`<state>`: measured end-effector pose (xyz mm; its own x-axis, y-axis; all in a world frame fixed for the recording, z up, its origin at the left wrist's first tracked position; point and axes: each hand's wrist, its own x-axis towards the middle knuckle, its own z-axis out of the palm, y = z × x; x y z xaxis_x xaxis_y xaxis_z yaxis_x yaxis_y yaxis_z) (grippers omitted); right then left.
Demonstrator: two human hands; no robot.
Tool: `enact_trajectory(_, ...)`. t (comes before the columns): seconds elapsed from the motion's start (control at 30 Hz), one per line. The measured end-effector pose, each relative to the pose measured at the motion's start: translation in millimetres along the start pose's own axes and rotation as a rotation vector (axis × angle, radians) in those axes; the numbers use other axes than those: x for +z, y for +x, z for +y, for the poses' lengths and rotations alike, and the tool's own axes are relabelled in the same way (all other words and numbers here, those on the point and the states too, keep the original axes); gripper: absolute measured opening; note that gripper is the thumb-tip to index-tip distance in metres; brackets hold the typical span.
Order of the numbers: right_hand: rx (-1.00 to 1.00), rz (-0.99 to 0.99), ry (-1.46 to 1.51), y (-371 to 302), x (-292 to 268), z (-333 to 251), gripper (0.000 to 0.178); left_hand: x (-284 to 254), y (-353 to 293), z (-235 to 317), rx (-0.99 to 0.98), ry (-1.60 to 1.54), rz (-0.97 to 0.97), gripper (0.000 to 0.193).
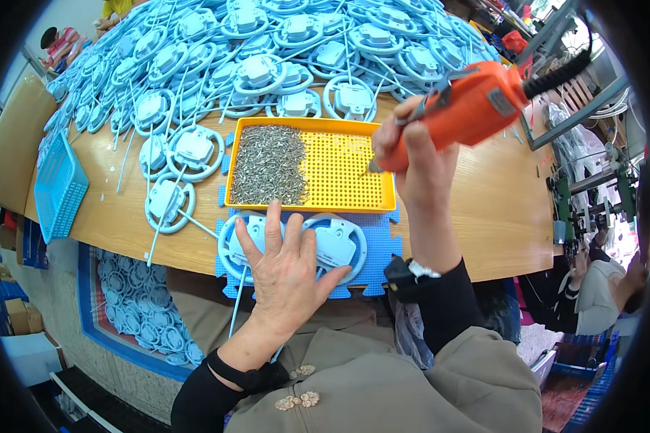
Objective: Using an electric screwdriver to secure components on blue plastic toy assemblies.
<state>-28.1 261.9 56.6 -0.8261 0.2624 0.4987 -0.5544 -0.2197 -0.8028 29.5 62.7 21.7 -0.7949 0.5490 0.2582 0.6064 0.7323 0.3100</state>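
My right hand (pixel 426 162) is wrapped round an orange electric screwdriver (pixel 462 108), raised over the right end of a yellow perforated tray (pixel 388 193). Its bit points down and left. Small metal screws (pixel 267 164) fill the tray's left half. My left hand (pixel 285 270) lies with fingers spread over two light blue plastic steering-wheel-shaped parts (pixel 337 244), side by side on a blue foam mat (pixel 381 267). The fingers rest on the left part, and the thumb reaches to the right one. A thin light blue stick hangs below the left part.
A large heap of similar blue parts (pixel 260 72) covers the far side of the wooden table (pixel 477 224). Several loose ones lie left of the tray. A blue basket (pixel 61 189) stands at the left edge. Below is a bin of blue parts (pixel 141 307). Other people work nearby.
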Motion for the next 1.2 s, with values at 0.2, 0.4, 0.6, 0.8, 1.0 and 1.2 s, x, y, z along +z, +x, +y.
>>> enact_trajectory(0.2, -0.053, 0.122, -0.043, 25, -27, 34, 0.029, -7, -4, -5, 0.000, 0.019, -0.002, 0.074)
enact_trajectory(0.4, -0.038, 0.117, 0.015, 31, -29, 44, 0.031, -24, -29, -42, -0.247, 0.246, 0.020, 0.082)
enact_trajectory(0.6, 0.005, 0.131, -0.028, 30, -29, 51, 0.031, -16, -37, -52, -0.279, 0.176, -0.026, 0.081)
enact_trajectory(0.8, -0.005, 0.115, -0.026, 31, -28, 53, 0.030, -14, -32, -48, -0.243, 0.121, -0.017, 0.079)
enact_trajectory(1.0, -0.060, 0.123, -0.015, 32, -15, 36, 0.032, -16, -32, -51, -0.271, 0.097, 0.004, 0.076)
enact_trajectory(1.2, -0.003, -0.077, -0.003, 8, 42, 2, 0.050, -5, -30, -59, -0.256, 0.065, 0.068, 0.069)
